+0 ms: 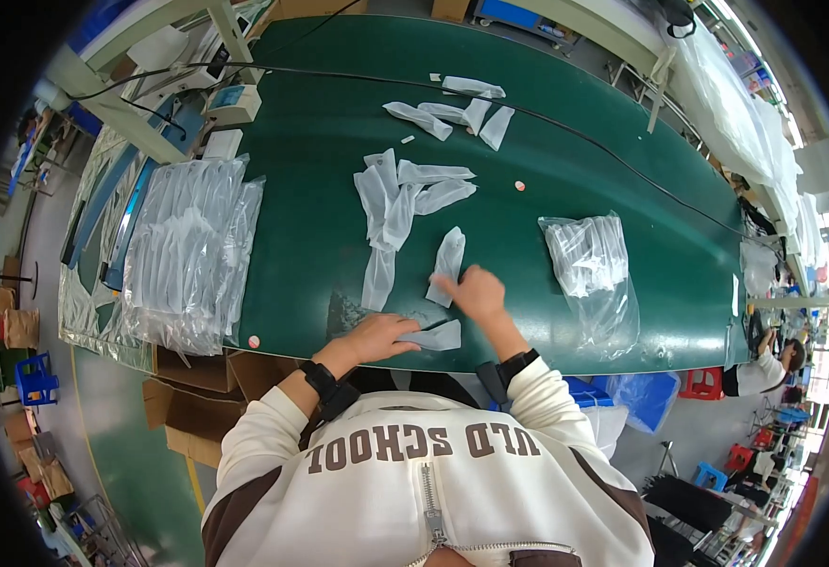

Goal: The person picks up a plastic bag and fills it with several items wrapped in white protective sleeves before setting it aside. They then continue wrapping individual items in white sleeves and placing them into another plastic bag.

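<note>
Green matting covers the long work table (320,236), and the person stands at its near edge with both arms reaching forward from white sleeves. Their left hand (379,337) lies flat, fingers together, pressing down on a small white pouch (436,335) that sits right at the table's front edge; part of the pouch sticks out from under the fingertips. Their right hand (476,291) is loosely curled just beyond it, its fingertips touching the lower end of a second white pouch (448,266) that lies tilted on the mat; I cannot tell whether the fingers actually pinch it. Farther up the table a loose cluster of about 6 similar pouches (405,203) lies scattered, and a second scatter of about 5 (457,111) sits near the far edge beside a black cable (565,128). To the right rests a clear plastic bag (592,269) with pale pieces inside, and on the left a big heap of clear bagged bundles (188,250) hangs over the table's side. Judging by that spread, the work looks well short of finished: only 2 pouches are in hand, while roughly 11 lie untouched on the mat.
</note>
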Motion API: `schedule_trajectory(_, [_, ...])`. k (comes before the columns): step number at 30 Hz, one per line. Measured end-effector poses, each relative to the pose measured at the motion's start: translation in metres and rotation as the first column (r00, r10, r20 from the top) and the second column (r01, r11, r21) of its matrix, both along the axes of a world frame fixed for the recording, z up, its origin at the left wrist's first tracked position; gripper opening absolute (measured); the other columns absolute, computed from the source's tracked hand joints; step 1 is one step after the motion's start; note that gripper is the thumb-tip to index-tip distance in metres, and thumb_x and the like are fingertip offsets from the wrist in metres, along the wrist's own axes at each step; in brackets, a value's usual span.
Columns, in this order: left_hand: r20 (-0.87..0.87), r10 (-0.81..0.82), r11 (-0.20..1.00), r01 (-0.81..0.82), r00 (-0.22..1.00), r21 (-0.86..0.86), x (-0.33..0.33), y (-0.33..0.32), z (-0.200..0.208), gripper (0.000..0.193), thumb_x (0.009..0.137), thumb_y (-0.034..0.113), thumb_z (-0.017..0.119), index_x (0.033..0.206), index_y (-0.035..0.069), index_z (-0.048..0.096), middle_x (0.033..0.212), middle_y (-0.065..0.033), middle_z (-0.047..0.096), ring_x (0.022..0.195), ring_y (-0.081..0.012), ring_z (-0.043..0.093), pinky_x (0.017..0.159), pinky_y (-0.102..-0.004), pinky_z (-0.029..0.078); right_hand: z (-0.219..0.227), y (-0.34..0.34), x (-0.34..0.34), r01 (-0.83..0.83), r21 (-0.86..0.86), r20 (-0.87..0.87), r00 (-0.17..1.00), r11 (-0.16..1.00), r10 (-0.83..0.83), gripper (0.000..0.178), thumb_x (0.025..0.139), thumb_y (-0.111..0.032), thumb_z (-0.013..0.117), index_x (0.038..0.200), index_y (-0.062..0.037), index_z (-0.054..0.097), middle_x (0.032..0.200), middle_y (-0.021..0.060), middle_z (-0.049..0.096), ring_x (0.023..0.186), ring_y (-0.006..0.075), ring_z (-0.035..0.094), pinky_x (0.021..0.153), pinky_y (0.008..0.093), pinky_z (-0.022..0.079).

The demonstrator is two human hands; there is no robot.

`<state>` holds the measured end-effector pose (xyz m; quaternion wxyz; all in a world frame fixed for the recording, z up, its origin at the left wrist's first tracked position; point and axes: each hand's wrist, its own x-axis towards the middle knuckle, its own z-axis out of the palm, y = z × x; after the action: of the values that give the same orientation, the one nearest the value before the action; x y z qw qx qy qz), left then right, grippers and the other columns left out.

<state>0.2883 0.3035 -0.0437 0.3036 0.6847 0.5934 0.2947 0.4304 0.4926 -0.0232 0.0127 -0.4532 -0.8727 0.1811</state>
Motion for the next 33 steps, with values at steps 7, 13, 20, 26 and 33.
schedule_trajectory(7, [0.005, 0.014, 0.999, -0.014, 1.000, -0.049, 0.005, 0.003, 0.005, 0.029, 0.088, 0.033, 0.068, 0.103, 0.009, 0.061, 0.095, -0.0129, 0.067, 0.091, -0.0364, 0.063, 0.077, -0.0452, 0.050, -0.016, -0.004, 0.026, -0.244, 0.060, -0.157, 0.955, 0.968, 0.250, 0.025, 0.086, -0.025, 0.069, 0.087, -0.0022, 0.059, 0.088, 0.0160, 0.062, 0.072, 0.0391, 0.064, 0.064, 0.0472, 0.053])
schedule_trajectory(13, [0.011, 0.026, 1.000, -0.026, 1.000, 0.003, 0.006, 0.000, 0.007, 0.030, 0.087, 0.032, 0.070, 0.101, 0.007, 0.062, 0.092, -0.0130, 0.066, 0.088, -0.0362, 0.063, 0.075, -0.0435, 0.051, 0.061, 0.012, 0.026, -0.223, 0.235, -0.352, 0.888, 0.946, 0.297, 0.015, 0.089, -0.015, 0.063, 0.083, -0.0035, 0.057, 0.086, 0.0160, 0.059, 0.069, 0.0396, 0.062, 0.060, 0.0486, 0.051])
schedule_trajectory(20, [0.009, 0.038, 0.999, -0.038, 0.999, 0.020, 0.013, 0.004, 0.004, 0.030, 0.087, 0.032, 0.070, 0.101, 0.007, 0.063, 0.092, -0.0123, 0.066, 0.088, -0.0350, 0.063, 0.076, -0.0433, 0.051, 0.016, 0.006, 0.059, -0.248, 0.141, -0.373, 0.884, 0.959, 0.283, 0.015, 0.089, -0.012, 0.062, 0.081, -0.0017, 0.056, 0.085, 0.0184, 0.058, 0.073, 0.0427, 0.059, 0.061, 0.0498, 0.049])
schedule_trajectory(26, [-0.008, 0.046, 0.999, -0.046, 0.999, -0.027, 0.015, -0.002, 0.004, 0.030, 0.087, 0.032, 0.069, 0.104, 0.009, 0.063, 0.097, -0.0114, 0.067, 0.093, -0.0348, 0.063, 0.079, -0.0439, 0.050, -0.007, -0.007, 0.082, -0.220, 0.029, -0.335, 0.917, 0.975, 0.217, 0.013, 0.089, -0.011, 0.061, 0.082, -0.0012, 0.058, 0.085, 0.0178, 0.060, 0.077, 0.0412, 0.062, 0.065, 0.0488, 0.051])
schedule_trajectory(33, [-0.003, 0.011, 0.998, -0.012, 1.000, -0.069, 0.018, 0.001, 0.009, 0.029, 0.087, 0.031, 0.069, 0.105, 0.009, 0.063, 0.100, -0.0104, 0.067, 0.095, -0.0342, 0.063, 0.081, -0.0431, 0.050, -0.019, 0.010, 0.085, 0.187, -0.119, -0.571, 0.790, 0.975, -0.222, 0.007, 0.086, -0.007, 0.061, 0.084, -0.0005, 0.060, 0.082, 0.0176, 0.059, 0.073, 0.0342, 0.063, 0.065, 0.0435, 0.050])
